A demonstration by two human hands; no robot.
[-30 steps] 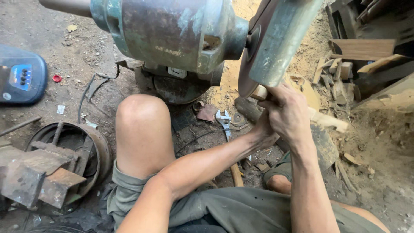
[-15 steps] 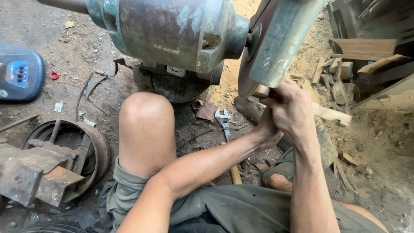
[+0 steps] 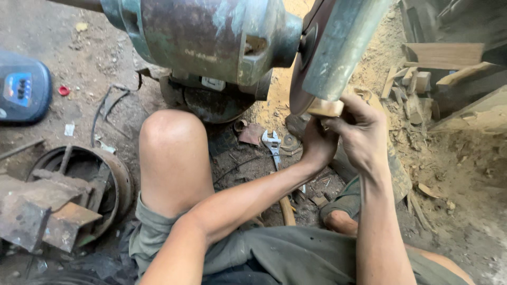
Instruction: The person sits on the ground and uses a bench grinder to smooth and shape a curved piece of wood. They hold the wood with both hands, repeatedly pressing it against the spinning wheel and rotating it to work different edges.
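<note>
Your left hand and right hand sit together at about two o'clock from your bare knee, both closed around a small wood block. The block shows just above your fingers and is pressed against the lower edge of the grinding disc, under its green guard. The motor fills the twelve o'clock part of the view. A wrench lies on the dirt at nine o'clock from your left hand. Wood offcuts are piled at two o'clock from your right hand. A blue device lies at nine o'clock, and a rusty wheel with scrap metal at eight o'clock.
</note>
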